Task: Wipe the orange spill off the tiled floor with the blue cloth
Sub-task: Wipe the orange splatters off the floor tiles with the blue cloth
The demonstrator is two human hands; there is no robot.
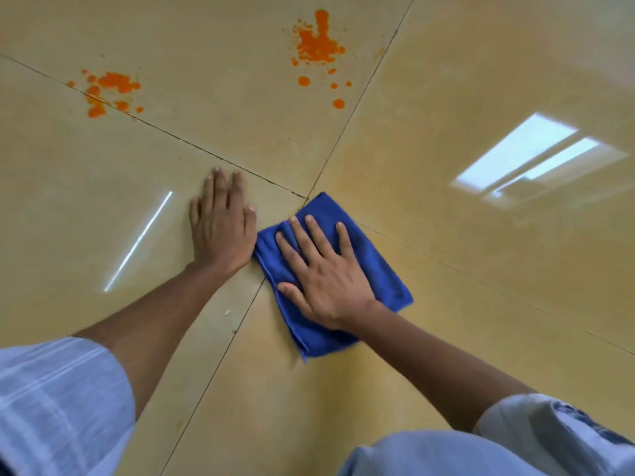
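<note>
A folded blue cloth [374, 266] lies flat on the glossy beige tiled floor [446, 80], over the crossing of the grout lines. My right hand [326, 276] presses on it with the palm down and the fingers spread. My left hand [223, 225] rests flat on the bare tile just left of the cloth, holding nothing. Two patches of orange spill sit farther away: a larger one [318, 46] with scattered drops straight ahead, and a smaller one [110, 89] at the far left, across a grout line. The cloth touches neither patch.
Dark grout lines [165, 132] cross beside the cloth. A bright window reflection [522, 156] shines on the tile at the right. My light sleeves [58, 407] fill the lower corners.
</note>
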